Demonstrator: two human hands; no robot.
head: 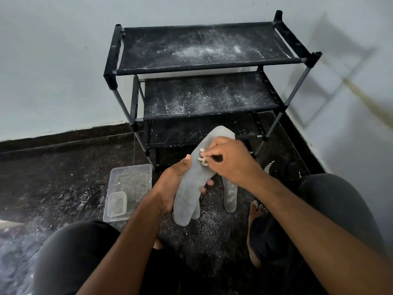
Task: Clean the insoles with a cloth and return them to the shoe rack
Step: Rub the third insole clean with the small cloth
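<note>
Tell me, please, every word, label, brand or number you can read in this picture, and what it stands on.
None: no readable text anywhere.
Insole in the left hand: plain grey, no print visible.
Shoe rack: only white dust, no label.
Clear container: no lettering.
Dark object right of the rack: white curved marks, not legible as letters.

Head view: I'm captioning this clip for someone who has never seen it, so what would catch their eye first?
Mid-frame, the left hand holds a grey insole while the right hand presses a small pale cloth against it. Behind stands a black shoe rack, its shelves dusted with white powder. A clear plastic tray sits on the dark floor at left, and another insole lies just right of the hands.
</note>
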